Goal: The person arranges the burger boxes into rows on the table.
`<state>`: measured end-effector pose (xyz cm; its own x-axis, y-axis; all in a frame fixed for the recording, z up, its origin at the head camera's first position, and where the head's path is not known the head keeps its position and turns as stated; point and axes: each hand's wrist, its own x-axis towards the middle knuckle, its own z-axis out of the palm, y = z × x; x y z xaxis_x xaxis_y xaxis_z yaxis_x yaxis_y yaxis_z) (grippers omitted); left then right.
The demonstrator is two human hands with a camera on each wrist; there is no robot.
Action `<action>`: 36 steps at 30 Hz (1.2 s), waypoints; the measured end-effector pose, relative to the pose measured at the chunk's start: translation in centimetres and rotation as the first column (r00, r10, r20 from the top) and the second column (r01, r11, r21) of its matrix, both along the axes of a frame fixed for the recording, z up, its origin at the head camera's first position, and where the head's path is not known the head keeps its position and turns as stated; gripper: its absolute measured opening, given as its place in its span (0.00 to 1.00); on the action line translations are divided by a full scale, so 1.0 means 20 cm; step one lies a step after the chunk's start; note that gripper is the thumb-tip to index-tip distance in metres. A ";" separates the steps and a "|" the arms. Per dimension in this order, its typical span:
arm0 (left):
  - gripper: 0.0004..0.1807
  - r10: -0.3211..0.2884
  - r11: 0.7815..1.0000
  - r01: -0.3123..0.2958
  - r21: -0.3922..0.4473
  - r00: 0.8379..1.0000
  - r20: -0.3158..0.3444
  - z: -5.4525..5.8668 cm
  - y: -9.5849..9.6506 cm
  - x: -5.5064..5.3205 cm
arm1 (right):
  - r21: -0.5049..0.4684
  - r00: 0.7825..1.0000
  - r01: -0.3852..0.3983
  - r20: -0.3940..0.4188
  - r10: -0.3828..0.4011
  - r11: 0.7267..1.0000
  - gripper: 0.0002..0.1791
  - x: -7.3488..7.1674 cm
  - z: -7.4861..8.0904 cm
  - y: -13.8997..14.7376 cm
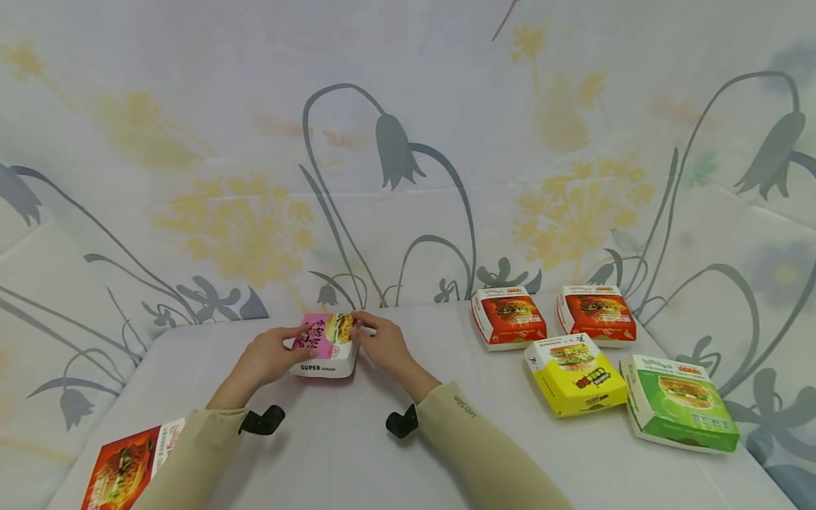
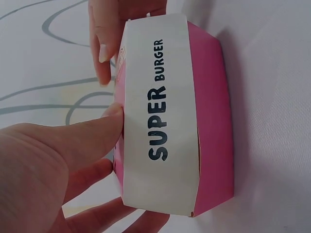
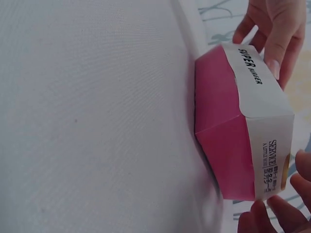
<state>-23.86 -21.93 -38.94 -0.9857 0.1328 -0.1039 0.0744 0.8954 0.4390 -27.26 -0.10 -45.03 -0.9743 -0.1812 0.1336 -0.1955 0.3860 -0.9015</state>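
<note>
A pink and white burger box [image 1: 324,366] with "SUPER BURGER" on its front flap stands closed on the white-covered table, toward the back. My left hand [image 1: 270,358] holds its left side, with the thumb on the top near the front edge and the other fingers reaching round the side, as the left wrist view shows. At the box's right side, my right hand [image 1: 385,347] grips near the far corner. In the right wrist view its fingertips [image 3: 260,213] touch the lower end of the box, beside the printed side flap.
To the right stand two red burger boxes [image 1: 510,315] [image 1: 598,312], with a yellow box [image 1: 576,375] and a green box [image 1: 685,400] closer to me. Another red box [image 1: 124,464] lies at the front left, partly behind my left sleeve. A flower-patterned cloth [image 1: 408,212] hangs behind the table.
</note>
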 end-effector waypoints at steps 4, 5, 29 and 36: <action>0.38 0.010 1.000 -0.010 0.015 1.000 -0.004 0.00 0.00 0.00 | 0.003 1.000 0.010 0.013 -0.010 1.000 0.22 0.00 -0.01 0.00; 0.38 0.013 1.000 -0.013 0.022 1.000 -0.004 0.00 0.00 0.00 | 0.001 1.000 0.012 0.015 -0.012 1.000 0.22 0.00 -0.01 0.00; 0.28 0.111 0.981 -0.075 0.178 0.973 -0.200 -0.10 -0.01 0.05 | 0.004 1.000 0.004 -0.010 -0.004 1.000 0.20 -0.01 -0.02 0.01; 0.23 0.155 0.980 -0.108 0.165 0.940 -0.303 -0.13 0.01 0.04 | 0.025 0.999 -0.028 -0.027 0.029 0.999 0.22 0.00 -0.01 0.01</action>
<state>-23.06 -21.75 -41.46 -0.9748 -0.0094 0.2230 0.1148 0.8355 0.5373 -27.18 0.18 -45.26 -0.9648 -0.2124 0.1550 -0.2309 0.4018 -0.8862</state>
